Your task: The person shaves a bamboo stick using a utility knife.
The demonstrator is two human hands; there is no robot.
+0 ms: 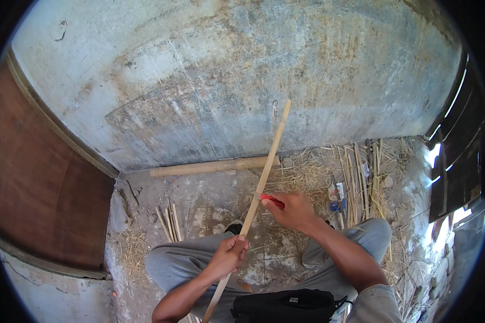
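A long, pale bamboo strip [271, 153] slants from my lap up toward the wall, its far end raised. My left hand [229, 258] is closed round its lower part, thumb on top. Farther up the strip, my right hand [293, 210] grips a small red-handled knife [272, 201]. The front of the knife meets the strip's right side; its blade is too small to make out clearly. Both my knees are bent outward, and a black bag [288, 306] rests at my waist.
A thick bamboo pole [210, 168] lies along the foot of the stained wall [199, 81]. Thin sticks [170, 222] stand out beyond my left knee. To the right are more sticks [355, 185], a blue-and-white packet [337, 203] and shavings [307, 180]. A brown door panel [54, 177] is at left.
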